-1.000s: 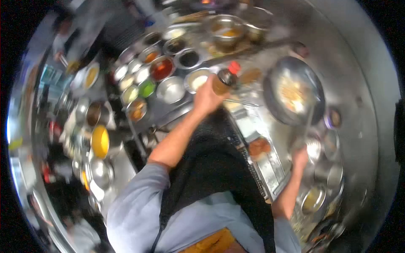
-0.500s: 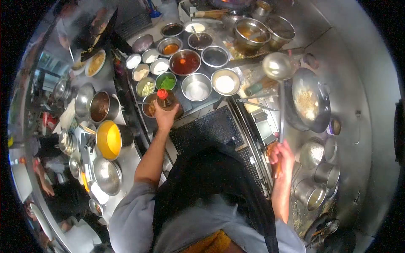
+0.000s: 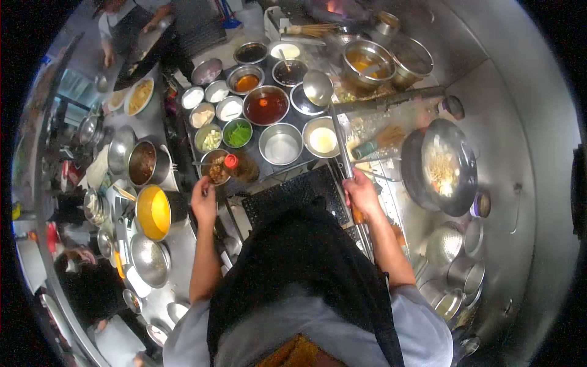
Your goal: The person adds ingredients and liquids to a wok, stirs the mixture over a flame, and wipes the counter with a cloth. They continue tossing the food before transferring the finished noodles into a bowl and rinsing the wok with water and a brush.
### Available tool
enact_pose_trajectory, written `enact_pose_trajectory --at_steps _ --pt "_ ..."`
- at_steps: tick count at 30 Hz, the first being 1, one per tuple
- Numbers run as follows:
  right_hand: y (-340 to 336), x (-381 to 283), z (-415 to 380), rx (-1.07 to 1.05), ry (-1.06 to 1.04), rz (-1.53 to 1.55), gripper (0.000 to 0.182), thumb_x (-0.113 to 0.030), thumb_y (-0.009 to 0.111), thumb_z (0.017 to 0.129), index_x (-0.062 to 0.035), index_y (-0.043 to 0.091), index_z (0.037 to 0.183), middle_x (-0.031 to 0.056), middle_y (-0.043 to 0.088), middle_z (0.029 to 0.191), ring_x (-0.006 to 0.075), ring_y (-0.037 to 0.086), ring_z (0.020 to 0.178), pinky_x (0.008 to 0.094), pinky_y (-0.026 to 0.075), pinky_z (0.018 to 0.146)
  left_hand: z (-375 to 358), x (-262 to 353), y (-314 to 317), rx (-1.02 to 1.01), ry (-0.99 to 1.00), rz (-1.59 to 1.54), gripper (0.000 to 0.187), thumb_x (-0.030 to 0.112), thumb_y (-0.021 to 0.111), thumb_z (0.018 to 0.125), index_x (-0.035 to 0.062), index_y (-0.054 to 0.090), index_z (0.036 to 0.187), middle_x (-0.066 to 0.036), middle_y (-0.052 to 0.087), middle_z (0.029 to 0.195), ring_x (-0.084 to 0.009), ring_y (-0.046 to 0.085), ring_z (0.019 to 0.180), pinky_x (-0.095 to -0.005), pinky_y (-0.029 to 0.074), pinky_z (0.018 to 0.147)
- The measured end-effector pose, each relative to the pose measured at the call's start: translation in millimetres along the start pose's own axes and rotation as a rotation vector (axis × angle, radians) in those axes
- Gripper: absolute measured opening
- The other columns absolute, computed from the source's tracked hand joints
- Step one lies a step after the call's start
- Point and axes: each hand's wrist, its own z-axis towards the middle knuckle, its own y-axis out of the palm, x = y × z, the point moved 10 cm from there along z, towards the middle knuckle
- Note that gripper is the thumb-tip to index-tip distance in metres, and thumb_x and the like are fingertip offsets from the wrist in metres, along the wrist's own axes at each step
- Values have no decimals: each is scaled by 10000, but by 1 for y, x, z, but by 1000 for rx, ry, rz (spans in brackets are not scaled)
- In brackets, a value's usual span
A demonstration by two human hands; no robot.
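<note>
My right hand [image 3: 362, 194] is closed around the handle of a long metal ladle [image 3: 318, 88]. The ladle's round bowl hangs over a pan of dark liquid [image 3: 304, 100], beside the container of white powder [image 3: 322, 137]. My left hand [image 3: 204, 200] is empty, its fingers loosely bent and a little apart. It hovers just below a bowl of brown chunks [image 3: 216, 166] with a spoon handle sticking out. Next to that bowl stands a dark sauce bottle [image 3: 246, 168] with a red cap, apart from my hand.
Several bowls of seasonings surround a red sauce bowl [image 3: 266, 106]. On the right sits a wok [image 3: 413, 168] with pale food inside. A yellow-filled pot [image 3: 153, 212] and colander [image 3: 150, 260] stand left. Another person [image 3: 125, 30] works at the upper left. Flame [image 3: 334, 6] shows at the back.
My left hand has let go of the sauce bottle and drawn back down and left. My right hand has swung the ladle leftward, from beside the wok to over the seasoning bowls.
</note>
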Motion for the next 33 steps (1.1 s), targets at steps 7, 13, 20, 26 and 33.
enact_pose_trajectory --at_steps 7,13,20,26,33 --pt "-25 -1 25 -70 0 -97 350 -59 516 891 -8 509 1237 31 507 650 135 497 457 293 411 419 10 68 -24 281 -82 -199 246 181 532 999 -27 663 1018 -69 680 863 -116 613 797 -262 502 761" --pt "-25 -10 16 -122 153 195 376 -74 536 882 -22 511 1254 26 505 652 131 484 442 279 403 406 38 187 7 223 105 -282 254 173 519 995 -50 640 982 -90 679 825 -129 601 749 -261 489 722" --pt "7 -39 -13 -108 247 653 455 -109 551 897 -29 465 1337 24 495 673 130 466 433 259 395 400 66 261 96 -302 377 -687 204 130 526 963 -22 644 895 -111 684 794 -194 616 718 -316 484 696" --pt "35 -45 -13 16 206 643 434 -92 516 907 9 469 1327 20 490 686 97 436 432 223 386 390 67 280 116 -555 486 -797 178 109 527 949 -3 653 892 -98 682 790 -198 622 721 -309 481 692" --pt "52 -41 3 84 179 557 414 -78 526 899 11 476 1300 33 508 681 115 456 417 234 403 396 57 254 128 -713 399 -850 135 74 549 927 -5 658 932 -96 693 792 -201 637 715 -311 486 684"
